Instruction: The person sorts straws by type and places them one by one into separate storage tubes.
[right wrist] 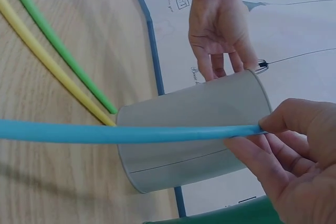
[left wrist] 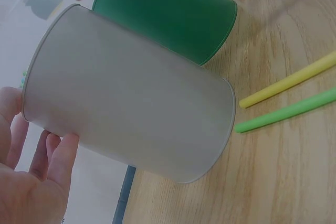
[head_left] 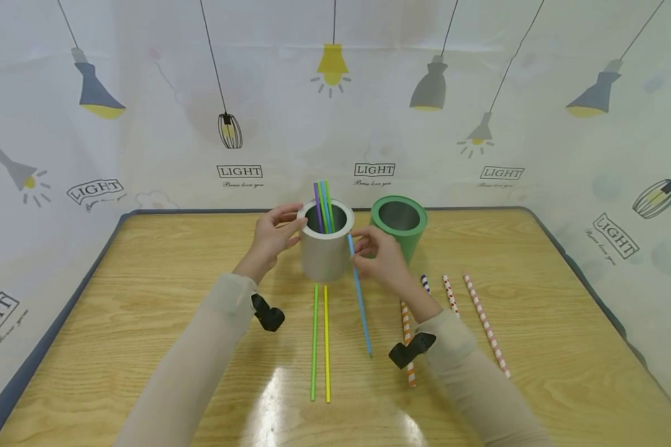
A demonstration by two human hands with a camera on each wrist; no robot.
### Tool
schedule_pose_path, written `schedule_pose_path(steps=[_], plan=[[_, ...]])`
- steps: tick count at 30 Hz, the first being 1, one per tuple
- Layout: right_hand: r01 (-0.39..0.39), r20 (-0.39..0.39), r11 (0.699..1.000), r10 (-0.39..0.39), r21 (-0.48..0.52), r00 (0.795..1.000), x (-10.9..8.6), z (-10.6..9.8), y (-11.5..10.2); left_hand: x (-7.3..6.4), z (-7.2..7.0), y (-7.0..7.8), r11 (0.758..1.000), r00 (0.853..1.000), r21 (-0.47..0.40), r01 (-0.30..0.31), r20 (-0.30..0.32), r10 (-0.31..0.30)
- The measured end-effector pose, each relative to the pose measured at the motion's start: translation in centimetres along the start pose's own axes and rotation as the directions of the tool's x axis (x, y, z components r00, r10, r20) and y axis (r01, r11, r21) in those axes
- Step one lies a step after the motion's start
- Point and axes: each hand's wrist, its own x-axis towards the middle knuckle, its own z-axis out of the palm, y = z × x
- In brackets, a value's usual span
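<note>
Straws (head_left: 324, 208) stand in the grey can (head_left: 323, 262) my left hand (head_left: 274, 236) holds; my right hand (head_left: 385, 257) pinches a blue straw (head_left: 361, 301); two plain straws (head_left: 326, 341) and striped ones (head_left: 485, 323) remain.

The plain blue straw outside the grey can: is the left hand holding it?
No, the right hand pinches the straw near one end.
</note>
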Motion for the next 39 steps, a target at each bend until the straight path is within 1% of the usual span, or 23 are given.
schedule_pose_path(steps=[4, 11, 18, 21, 25, 28, 32, 35, 36, 39], plan=[[0.010, -0.017, 1.000, -0.010, 0.023, 1.000, 0.4, -0.4, -0.7, 0.0, 0.0, 0.0, 1.000, 1.000, 0.002, -0.002, -0.001, 0.002], [0.033, -0.043, 0.999, -0.031, 0.035, 0.999, 1.6, -1.0, -1.7, -0.5, -0.1, 0.4, 1.000, 1.000, -0.010, -0.014, 0.002, 0.014], [0.052, -0.075, 0.998, -0.049, 0.030, 0.996, 3.1, -1.7, -3.3, -0.1, -0.1, 0.2, 1.000, 1.000, -0.012, 0.005, 0.009, -0.004], [0.079, -0.092, 0.997, -0.077, 0.014, 0.993, 3.6, -2.0, -4.3, 0.0, -0.1, 0.1, 1.000, 1.000, -0.017, 0.009, 0.009, -0.008], [0.120, -0.113, 0.993, -0.119, 0.005, 0.986, 4.4, -2.4, -5.5, -0.1, -0.1, 0.1, 1.000, 1.000, -0.021, 0.006, 0.011, -0.006], [0.136, -0.127, 0.991, -0.134, 0.011, 0.983, 4.4, -2.5, -7.4, -0.1, 0.0, 0.1, 1.000, 1.000, -0.018, 0.002, 0.010, -0.002], [0.180, -0.154, 0.984, -0.178, -0.003, 0.972, 5.2, -2.6, -8.1, -0.1, 0.0, 0.1, 1.000, 1.000, -0.015, 0.003, 0.007, -0.003], [0.222, -0.172, 0.975, -0.220, -0.008, 0.960, 6.2, -2.9, -7.8, -0.1, 0.0, 0.1, 1.000, 1.000, -0.016, 0.005, 0.007, -0.005], [0.239, -0.178, 0.971, -0.237, -0.014, 0.955, 6.4, -3.0, -8.1, -0.1, 0.0, 0.1, 1.000, 1.000, -0.016, 0.004, 0.007, -0.004], [0.260, -0.196, 0.966, -0.254, 0.002, 0.947, 6.9, -3.5, -9.1, -0.1, -0.1, 0.0, 1.000, 1.000, -0.021, 0.003, 0.007, -0.003]])
